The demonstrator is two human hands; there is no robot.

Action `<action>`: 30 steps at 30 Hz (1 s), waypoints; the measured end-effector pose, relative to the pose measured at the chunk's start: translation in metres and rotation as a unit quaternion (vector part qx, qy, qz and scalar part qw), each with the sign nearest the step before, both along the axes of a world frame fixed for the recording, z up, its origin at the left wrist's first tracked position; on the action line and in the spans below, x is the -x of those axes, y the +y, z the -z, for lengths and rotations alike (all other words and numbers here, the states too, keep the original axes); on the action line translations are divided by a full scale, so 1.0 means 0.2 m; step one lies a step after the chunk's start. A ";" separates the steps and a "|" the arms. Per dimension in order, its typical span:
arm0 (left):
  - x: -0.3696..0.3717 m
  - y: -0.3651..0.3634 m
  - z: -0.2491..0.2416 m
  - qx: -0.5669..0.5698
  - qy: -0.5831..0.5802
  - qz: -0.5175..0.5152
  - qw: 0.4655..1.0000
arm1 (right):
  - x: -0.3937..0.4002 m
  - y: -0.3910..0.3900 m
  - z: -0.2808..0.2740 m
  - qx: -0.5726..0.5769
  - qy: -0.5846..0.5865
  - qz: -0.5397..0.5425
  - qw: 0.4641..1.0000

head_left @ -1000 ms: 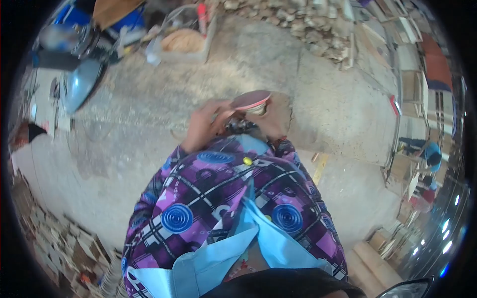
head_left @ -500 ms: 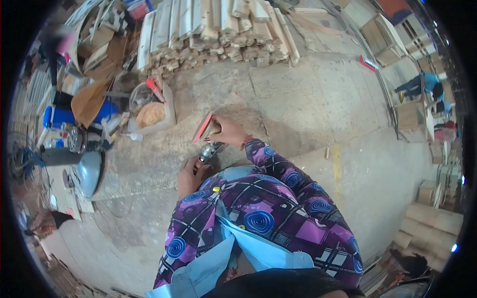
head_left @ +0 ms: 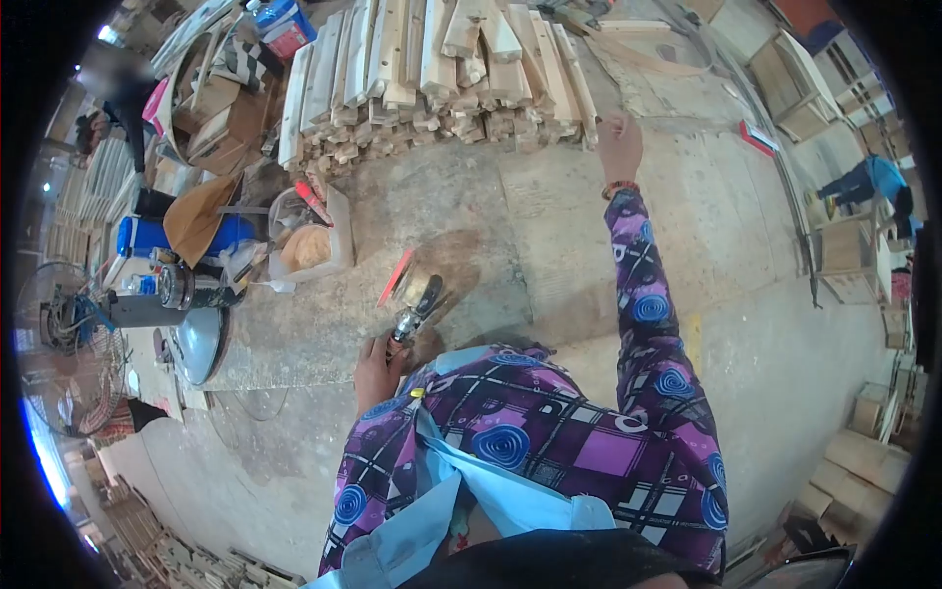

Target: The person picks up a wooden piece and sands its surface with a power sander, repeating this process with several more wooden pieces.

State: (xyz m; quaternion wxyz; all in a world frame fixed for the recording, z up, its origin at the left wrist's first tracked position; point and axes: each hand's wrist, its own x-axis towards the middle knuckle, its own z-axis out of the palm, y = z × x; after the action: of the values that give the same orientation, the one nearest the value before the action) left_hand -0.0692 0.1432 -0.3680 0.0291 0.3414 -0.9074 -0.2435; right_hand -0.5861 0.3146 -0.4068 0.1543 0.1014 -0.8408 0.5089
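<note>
My left hand (head_left: 377,371) grips the silver metal end of a handheld sander (head_left: 420,302) with a dark body. Its round pad (head_left: 396,277), with a red edge, is turned up on its side over the worktop. My right hand (head_left: 620,147) is stretched far forward, away from the sander, beside the right end of a stack of wooden strips (head_left: 432,69). Its fingers are bent and close together; what they hold, if anything, does not show.
A clear plastic container (head_left: 339,236) with a red-capped item stands left on the worktop (head_left: 442,196). Further left are a blue box (head_left: 137,236), a metal bowl-like cover (head_left: 199,346) and a fan (head_left: 74,344). A red-and-white brush-like item (head_left: 758,137) lies right. A person (head_left: 873,182) bends at far right.
My right hand has left the sander's pad and moved forward and right to the end of the wood stack. My left hand still grips the sander, which has shifted slightly.
</note>
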 end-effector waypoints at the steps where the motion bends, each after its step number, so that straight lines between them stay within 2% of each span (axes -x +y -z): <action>1: -0.01 0.01 0.00 0.004 0.000 -0.001 1.000 | 0.07 -0.02 0.04 -0.055 0.049 0.025 0.997; 2: -0.03 0.02 0.02 0.007 -0.001 -0.003 1.000 | 0.13 -0.05 0.08 -0.110 0.097 0.049 0.988; 6: -0.10 0.05 0.02 -0.030 -0.004 -0.034 0.999 | 0.28 -0.11 0.21 -0.160 -0.070 -0.047 0.983; 8: -0.11 0.08 0.00 0.002 0.019 -0.029 0.999 | 0.33 -0.12 0.24 -0.169 -0.150 -0.098 0.969; 11: -0.12 0.14 -0.01 0.056 0.008 -0.031 0.998 | 0.30 -0.11 0.21 -0.166 -0.189 -0.131 0.959; 14: -0.19 0.13 0.01 0.099 -0.006 -0.036 0.994 | 0.37 -0.18 0.35 -0.200 -0.045 -0.088 0.975; 17: -0.17 0.16 -0.02 0.097 -0.020 -0.042 0.994 | 0.24 -0.20 0.00 -0.159 0.086 -0.073 0.981; 20: -0.20 0.11 0.00 0.097 -0.007 -0.033 0.995 | 0.10 -0.36 -0.31 -0.079 0.236 -0.140 0.958; 22: -0.19 0.11 -0.01 0.091 -0.019 -0.033 0.995 | -0.05 -0.46 -0.53 -0.055 0.284 -0.168 0.942; 25: -0.19 0.08 -0.02 0.061 -0.006 -0.030 0.998 | -0.23 -0.68 -0.69 -0.048 0.338 -0.228 0.912; 26: -0.27 -0.07 0.04 0.049 -0.009 -0.027 0.998 | -0.33 -0.87 -0.67 -0.056 0.357 -0.243 0.900; 29: -0.22 -0.05 -0.04 0.023 -0.016 -0.022 0.999 | -0.30 -1.05 -0.67 -0.148 0.404 -0.204 0.879; 30: -0.22 -0.03 -0.05 0.016 -0.006 -0.018 1.000 | -0.26 -1.06 -0.65 -0.160 0.362 -0.208 0.895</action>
State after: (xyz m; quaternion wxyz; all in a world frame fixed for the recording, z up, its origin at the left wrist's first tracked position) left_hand -0.0256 0.1366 -0.3583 0.0333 0.3585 -0.9050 -0.2266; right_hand -0.5346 0.1029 -0.2776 0.3203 0.4744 -0.7566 0.3161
